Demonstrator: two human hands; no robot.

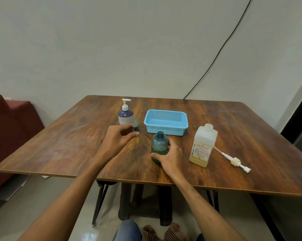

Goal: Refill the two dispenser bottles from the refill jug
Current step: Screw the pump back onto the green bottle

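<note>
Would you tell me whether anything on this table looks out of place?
No spill shows. A white pump lies on the table beside the uncapped refill jug; the teal bottle, held by the right hand, stands open.

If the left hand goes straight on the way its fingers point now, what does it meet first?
Probably the blue basket, at its left end; the left hand, holding a blurred pump top, points there. Depth is unclear.
</note>
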